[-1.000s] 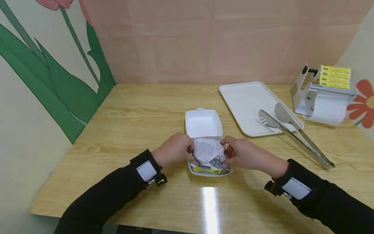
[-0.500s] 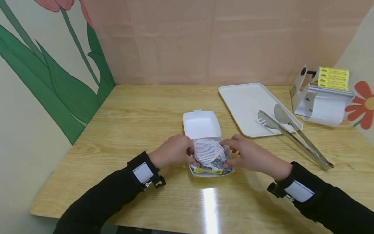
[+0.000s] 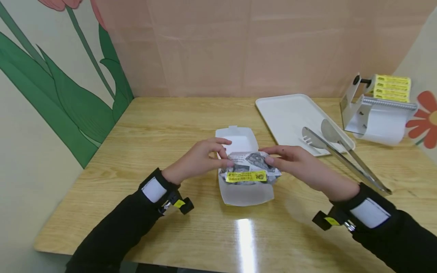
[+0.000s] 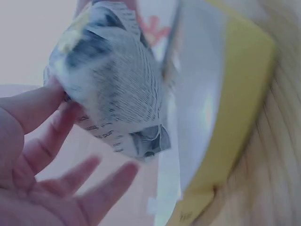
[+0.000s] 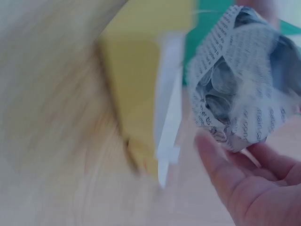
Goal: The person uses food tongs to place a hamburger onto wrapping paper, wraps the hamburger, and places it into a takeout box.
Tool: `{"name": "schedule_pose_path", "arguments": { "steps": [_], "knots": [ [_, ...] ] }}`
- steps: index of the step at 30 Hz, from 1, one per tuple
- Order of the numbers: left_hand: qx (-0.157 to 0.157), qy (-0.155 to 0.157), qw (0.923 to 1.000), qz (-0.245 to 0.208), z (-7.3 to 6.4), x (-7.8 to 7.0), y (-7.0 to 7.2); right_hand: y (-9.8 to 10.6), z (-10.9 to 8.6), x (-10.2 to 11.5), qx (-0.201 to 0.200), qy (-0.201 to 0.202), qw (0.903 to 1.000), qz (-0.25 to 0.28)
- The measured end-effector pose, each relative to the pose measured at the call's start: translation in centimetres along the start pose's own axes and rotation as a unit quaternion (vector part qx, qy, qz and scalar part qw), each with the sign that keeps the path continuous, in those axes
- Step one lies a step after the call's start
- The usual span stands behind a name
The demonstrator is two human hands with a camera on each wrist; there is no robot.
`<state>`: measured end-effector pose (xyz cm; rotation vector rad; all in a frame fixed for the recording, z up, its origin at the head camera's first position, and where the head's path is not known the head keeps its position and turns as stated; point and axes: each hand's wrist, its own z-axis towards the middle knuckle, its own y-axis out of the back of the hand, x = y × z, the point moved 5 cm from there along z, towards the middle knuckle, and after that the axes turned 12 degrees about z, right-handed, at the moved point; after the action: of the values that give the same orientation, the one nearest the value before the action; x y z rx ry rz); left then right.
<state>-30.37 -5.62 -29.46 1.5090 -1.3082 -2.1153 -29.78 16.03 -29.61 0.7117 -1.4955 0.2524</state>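
A round burger wrapped in newsprint-patterned paper (image 3: 257, 161) is tilted above an open white takeout box (image 3: 247, 195), its yellow label toward the head camera. My left hand (image 3: 206, 157) holds the wrapped burger's left side, thumb in front, with other fingers spread. My right hand (image 3: 300, 165) holds its right side between thumb and fingers. In the left wrist view the wrapped burger (image 4: 113, 80) is off the box's floor, beside the box's yellow outer wall (image 4: 249, 70). The right wrist view shows the folded, printed paper of the burger (image 5: 249, 94) above my right fingers.
A white tray (image 3: 283, 113) lies at the back right, with metal tongs (image 3: 355, 167) resting across its corner. Behind them stands a dispenser (image 3: 379, 110) with a roll of yellow labels (image 3: 390, 89). The table's left edge runs along a painted wall.
The wrapped burger has come up out of the box and tipped, so its yellow label faces the head camera. Both hands have risen with it, and the box's floor now shows.
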Motion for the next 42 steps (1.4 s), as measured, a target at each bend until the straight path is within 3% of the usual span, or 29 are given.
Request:
{"name": "schedule_pose_path", "arguments": {
  "steps": [2,5,7,8,12,16,19,22,24,29,35,42],
  "knots": [
    [0.032,0.027,0.996,-0.079,0.3,0.2,-0.2,0.0,0.1,-0.4,0.021,-0.051,0.9929,0.105],
    [0.065,0.09,0.9806,-0.161,0.7,0.8,-0.6,-0.1,0.2,-0.7,0.059,-0.091,0.9682,0.226],
    [0.068,0.13,0.9689,-0.199,0.8,1.2,-0.7,-0.1,0.2,-0.7,0.076,-0.096,0.9599,0.252],
    [0.069,0.145,0.9644,-0.21,0.9,1.4,-0.8,-0.1,0.1,-0.6,0.085,-0.092,0.9605,0.248],
    [0.076,0.174,0.9525,-0.238,0.9,1.9,-1.4,-0.3,0.2,-0.8,0.083,-0.08,0.9771,0.179],
    [0.054,0.189,0.9506,-0.24,0.7,2.2,-1.4,-0.6,0.4,-1.4,0.06,-0.086,0.9829,0.152],
    [0.047,0.188,0.9581,-0.211,0.7,2.1,-1.4,-0.9,0.3,-2.1,0.047,-0.107,0.9799,0.161],
    [0.068,0.168,0.9733,-0.141,0.6,1.8,-1.7,-1.1,0.3,-2.6,0.034,-0.127,0.9811,0.142],
    [0.086,0.155,0.9793,-0.098,0.5,1.6,-1.8,-1.2,0.4,-2.8,0.028,-0.136,0.9842,0.11],
    [0.114,0.155,0.98,-0.05,0.1,1.8,-2.1,-1.5,0.4,-3.1,0.038,-0.143,0.9888,0.024],
    [0.138,0.179,0.9737,-0.03,0.0,2.4,-2.8,-1.8,0.8,-3.2,0.04,-0.152,0.9848,-0.074],
    [0.134,0.205,0.9693,-0.018,0.0,2.5,-2.9,-1.6,1.5,-2.4,0.019,-0.133,0.9692,-0.206]
  ]
}}
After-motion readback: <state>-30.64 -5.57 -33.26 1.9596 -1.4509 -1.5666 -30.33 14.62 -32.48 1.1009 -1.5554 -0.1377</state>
